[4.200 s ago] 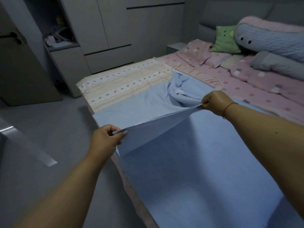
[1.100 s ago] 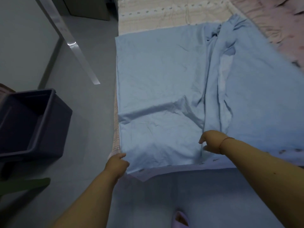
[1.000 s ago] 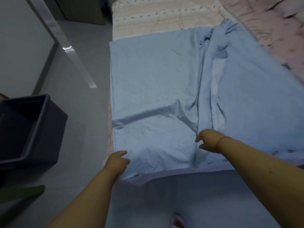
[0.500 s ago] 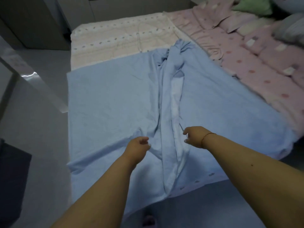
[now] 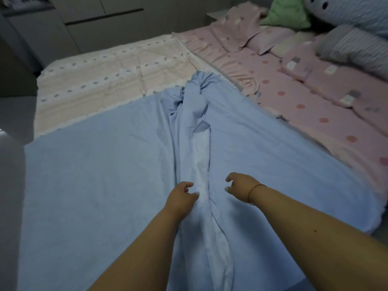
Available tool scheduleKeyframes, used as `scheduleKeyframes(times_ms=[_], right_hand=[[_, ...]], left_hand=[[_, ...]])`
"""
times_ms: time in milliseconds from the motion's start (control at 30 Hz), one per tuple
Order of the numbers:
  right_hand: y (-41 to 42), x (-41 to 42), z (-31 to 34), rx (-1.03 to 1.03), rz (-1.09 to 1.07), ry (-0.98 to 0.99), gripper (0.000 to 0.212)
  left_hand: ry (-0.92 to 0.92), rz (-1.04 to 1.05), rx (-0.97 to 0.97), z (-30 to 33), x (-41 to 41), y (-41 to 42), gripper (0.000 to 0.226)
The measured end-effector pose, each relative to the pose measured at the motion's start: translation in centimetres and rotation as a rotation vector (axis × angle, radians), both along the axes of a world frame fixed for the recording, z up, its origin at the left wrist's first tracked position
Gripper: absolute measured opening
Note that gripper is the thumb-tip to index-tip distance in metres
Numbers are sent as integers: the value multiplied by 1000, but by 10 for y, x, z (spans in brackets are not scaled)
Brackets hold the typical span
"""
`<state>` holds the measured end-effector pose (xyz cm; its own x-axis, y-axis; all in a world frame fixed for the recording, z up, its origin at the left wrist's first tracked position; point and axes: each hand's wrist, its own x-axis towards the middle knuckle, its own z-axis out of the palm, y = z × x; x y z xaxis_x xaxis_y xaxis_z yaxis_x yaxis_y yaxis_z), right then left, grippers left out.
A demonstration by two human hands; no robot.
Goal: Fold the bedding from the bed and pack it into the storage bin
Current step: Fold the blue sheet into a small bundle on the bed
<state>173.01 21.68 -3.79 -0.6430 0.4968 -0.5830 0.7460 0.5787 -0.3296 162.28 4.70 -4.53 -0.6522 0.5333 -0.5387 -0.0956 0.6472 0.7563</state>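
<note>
The light blue cotton bed sheet [image 5: 105, 196] lies spread over the near part of the bed, covering most of the lower frame, its near edge running out of view at the bottom. I note a long bunched ridge of gathered fabric [image 5: 195, 127] running down its middle from a knotted-looking clump at the far end toward me, with a paler underside showing in the fold.

My left hand [image 5: 181, 198] rests on the sheet at the left flank of that ridge, fingers loosely curled and touching the cloth; I see no pinch on the fabric. My right hand [image 5: 241, 186] is just beside the ridge on its right, fingers spread and relaxed, holding nothing; whether it touches the sheet I cannot tell. A thin cord bracelet [image 5: 255, 191] sits on the right wrist.

Beyond the sheet lies a cream quilted blanket with small leaf prints [image 5: 109, 80], flat across the far left of the bed. To the right is pink bedding with round dots [image 5: 304, 97]. At the far right I observe a green cushion [image 5: 287, 13], a grey striped pillow [image 5: 357, 49] and a large blue bolster with dark dots [image 5: 352, 11]. Grey cabinets [image 5: 100, 24] stand behind the bed.
</note>
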Motion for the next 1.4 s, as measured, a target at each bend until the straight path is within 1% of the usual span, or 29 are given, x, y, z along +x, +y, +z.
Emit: scheduleKeyframes(times_ms=[133, 200, 267, 333, 400, 500, 633, 700, 800, 833, 900, 967, 1033, 1100, 1167, 1233, 1267, 1300, 1367, 1400], right_hand=[[30, -14, -33, -130, -146, 62, 41], [42, -25, -51, -222, -221, 124, 35], [53, -41, -70, -299, -231, 159, 30], [57, -52, -83, -347, -253, 193, 25], [60, -65, -97, -370, -270, 248, 17], [68, -83, -108, -334, -253, 318, 18], [72, -99, -106, -238, -196, 402, 19], [71, -108, -108, -210, -149, 436, 22], [69, -121, -113, -207, -89, 455, 23], [66, -125, -115, -200, -85, 457, 24], [61, -136, -121, -167, -150, 437, 37], [61, -146, -128, -168, -246, 325, 50], [65, -155, -126, -214, -233, 205, 47], [73, -153, -117, -202, -331, 306, 36], [81, -124, -105, -108, -543, 497, 26], [82, -71, -94, 3, -812, 638, 36], [81, -40, -91, 48, -910, 642, 35], [82, -12, -90, 84, -976, 604, 33], [88, 21, -98, 152, -1038, 492, 35], [96, 25, -102, 215, -1059, 484, 31]], left_hand=[[64, 22, -51, -29, -4, 44, 44], [78, 29, -115, -44, -6, 61, 44], [123, 47, -192, -59, -9, 73, 46], [146, 87, -218, -67, -11, 81, 48], [142, 225, -155, -73, -12, 85, 45], [187, 520, -12, -67, -15, 85, 37], [179, 867, 154, -57, -23, 67, 43], [156, 990, 209, -63, -30, 57, 49], [107, 1096, 279, -71, -37, 52, 53], [91, 1112, 295, -73, -37, 52, 52], [74, 1111, 302, -77, -37, 50, 51], [86, 1074, 280, -79, -36, 48, 49], [130, 1013, 230, -79, -34, 47, 47], [151, 979, 208, -80, -35, 45, 45], [125, 966, 214, -80, -34, 44, 44], [75, 956, 240, -80, -32, 44, 42], [45, 945, 253, -79, -30, 45, 40], [11, 929, 265, -78, -29, 49, 38], [-66, 899, 312, -78, -26, 59, 33], [-109, 884, 337, -79, -24, 67, 31]])
